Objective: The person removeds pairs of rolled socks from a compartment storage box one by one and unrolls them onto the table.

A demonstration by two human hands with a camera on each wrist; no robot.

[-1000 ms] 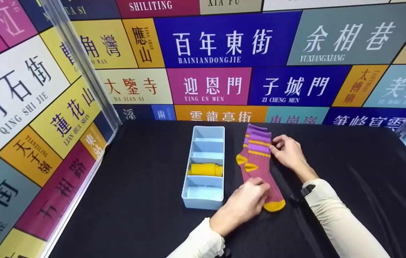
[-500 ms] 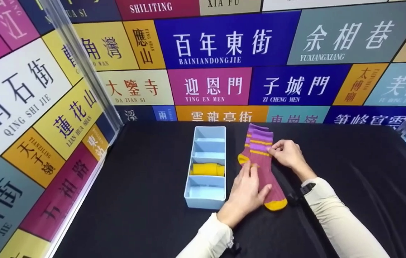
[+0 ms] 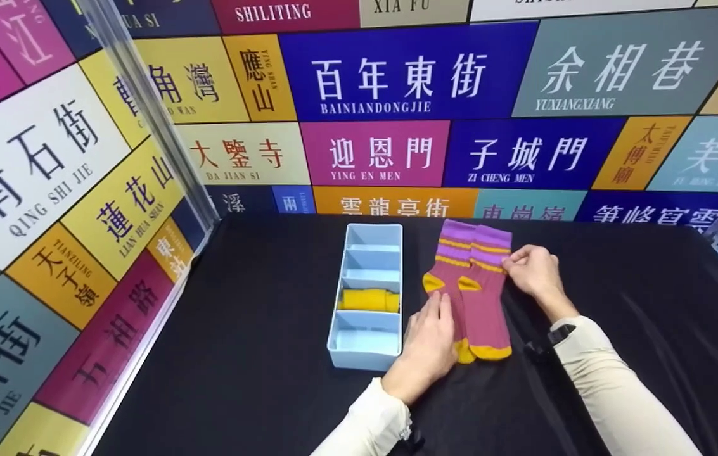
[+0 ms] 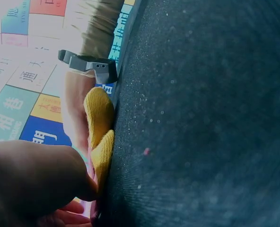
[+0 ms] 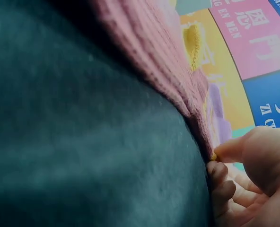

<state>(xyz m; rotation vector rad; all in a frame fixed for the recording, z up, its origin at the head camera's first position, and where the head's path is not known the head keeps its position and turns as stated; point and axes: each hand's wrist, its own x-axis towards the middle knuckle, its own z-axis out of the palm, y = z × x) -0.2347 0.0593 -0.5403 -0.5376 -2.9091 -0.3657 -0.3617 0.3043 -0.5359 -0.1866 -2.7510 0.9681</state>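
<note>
Two pink socks with purple striped cuffs and yellow heels and toes lie side by side on the black cloth. My right hand (image 3: 535, 272) pinches the cuff edge of the right sock (image 3: 488, 304) between thumb and fingers; the right wrist view shows this pinch close up. On the left sock (image 3: 448, 253) my left hand (image 3: 429, 339) rests with its fingers fairly straight, covering part of the foot. In the left wrist view the yellow toes (image 4: 100, 113) stick out beyond that hand.
Left of the socks stands a light blue box (image 3: 365, 361) with several compartments in a row. One compartment holds a rolled yellow sock-like bundle (image 3: 369, 299). Behind the black cloth (image 3: 257, 392) rises a wall (image 3: 397, 76) of coloured street-name panels.
The right sock, earlier lying over the left one, has shifted right with my right hand. My left hand went from the foot part up onto the left sock and stays there.
</note>
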